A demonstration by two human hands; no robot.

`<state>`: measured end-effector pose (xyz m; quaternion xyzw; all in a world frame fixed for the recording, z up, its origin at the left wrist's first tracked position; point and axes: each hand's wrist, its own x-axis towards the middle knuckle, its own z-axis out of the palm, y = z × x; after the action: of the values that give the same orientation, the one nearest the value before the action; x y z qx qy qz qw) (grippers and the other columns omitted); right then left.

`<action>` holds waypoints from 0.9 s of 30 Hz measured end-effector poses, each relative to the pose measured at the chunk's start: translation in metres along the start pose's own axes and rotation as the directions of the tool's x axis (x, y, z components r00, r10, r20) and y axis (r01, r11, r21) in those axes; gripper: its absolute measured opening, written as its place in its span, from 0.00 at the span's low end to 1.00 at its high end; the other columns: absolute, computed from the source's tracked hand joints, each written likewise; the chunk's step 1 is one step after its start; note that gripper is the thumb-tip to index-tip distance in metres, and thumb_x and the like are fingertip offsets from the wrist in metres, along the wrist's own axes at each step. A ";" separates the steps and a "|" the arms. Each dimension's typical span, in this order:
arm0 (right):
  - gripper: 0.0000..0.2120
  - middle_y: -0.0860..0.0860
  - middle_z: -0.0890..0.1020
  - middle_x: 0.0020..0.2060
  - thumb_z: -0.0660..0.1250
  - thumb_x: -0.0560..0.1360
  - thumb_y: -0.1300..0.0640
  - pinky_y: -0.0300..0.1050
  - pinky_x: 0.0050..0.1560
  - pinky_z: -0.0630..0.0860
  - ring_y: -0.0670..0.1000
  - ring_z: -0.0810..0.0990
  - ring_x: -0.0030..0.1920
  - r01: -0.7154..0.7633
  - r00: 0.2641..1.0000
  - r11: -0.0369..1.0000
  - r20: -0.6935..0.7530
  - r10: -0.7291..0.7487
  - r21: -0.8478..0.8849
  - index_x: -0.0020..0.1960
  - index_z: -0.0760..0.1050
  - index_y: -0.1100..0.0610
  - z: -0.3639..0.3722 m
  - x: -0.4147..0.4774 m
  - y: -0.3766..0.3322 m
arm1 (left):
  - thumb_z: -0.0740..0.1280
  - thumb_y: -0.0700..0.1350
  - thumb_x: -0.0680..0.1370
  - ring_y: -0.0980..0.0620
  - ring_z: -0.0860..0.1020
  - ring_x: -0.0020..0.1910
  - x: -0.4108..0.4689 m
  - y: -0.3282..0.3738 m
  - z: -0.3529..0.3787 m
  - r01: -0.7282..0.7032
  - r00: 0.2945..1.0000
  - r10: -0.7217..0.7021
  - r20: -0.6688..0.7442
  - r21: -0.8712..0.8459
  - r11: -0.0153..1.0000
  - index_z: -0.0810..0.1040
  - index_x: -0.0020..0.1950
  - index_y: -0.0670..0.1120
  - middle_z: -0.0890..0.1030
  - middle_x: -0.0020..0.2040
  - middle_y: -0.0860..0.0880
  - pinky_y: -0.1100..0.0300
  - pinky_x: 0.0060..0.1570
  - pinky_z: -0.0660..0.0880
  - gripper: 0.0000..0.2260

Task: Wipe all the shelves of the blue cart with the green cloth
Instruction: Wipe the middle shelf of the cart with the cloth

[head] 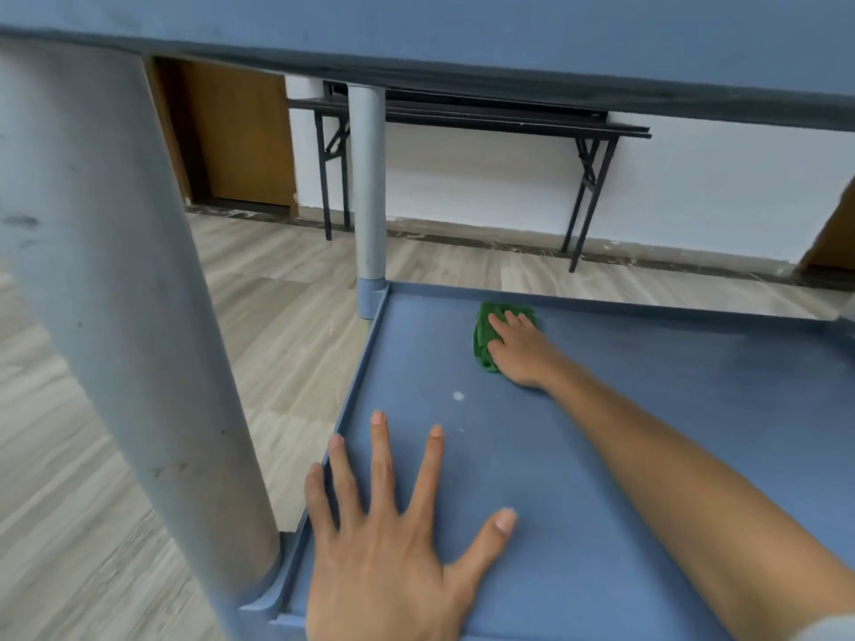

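Note:
I look under an upper shelf (462, 34) of the blue cart onto a lower blue shelf (624, 432) with a raised rim. My right hand (520, 349) reaches to the far side of this shelf and presses the crumpled green cloth (483, 337) flat against it, close to the far rim. My left hand (384, 525) lies flat on the near left part of the shelf, fingers spread, holding nothing. A small pale spot (458, 396) shows on the shelf between the two hands.
Grey cart posts stand at the near left (115, 293) and far left corner (368, 187). Beyond the cart lie a wood-look floor (115, 455), a black folding table (462, 118) against a white wall, and a brown door (236, 131).

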<state>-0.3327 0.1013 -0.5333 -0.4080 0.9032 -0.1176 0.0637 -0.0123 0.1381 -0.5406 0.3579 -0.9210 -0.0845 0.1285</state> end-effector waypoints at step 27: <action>0.30 0.40 0.36 0.77 0.44 0.80 0.47 0.40 0.76 0.35 0.39 0.32 0.75 0.188 0.982 0.980 0.023 -0.187 -0.060 0.80 0.39 0.44 0.026 -0.283 -0.030 | 0.33 0.83 0.65 0.39 0.32 0.79 -0.003 -0.007 0.003 0.034 0.999 -0.031 0.029 -0.105 0.994 0.44 0.81 0.64 0.33 0.82 0.47 0.41 0.75 0.33 0.47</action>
<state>-0.1193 0.2911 -0.5450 -0.4939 0.8634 -0.0916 0.0472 -0.0065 0.1353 -0.5453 0.3642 -0.9111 -0.1398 0.1332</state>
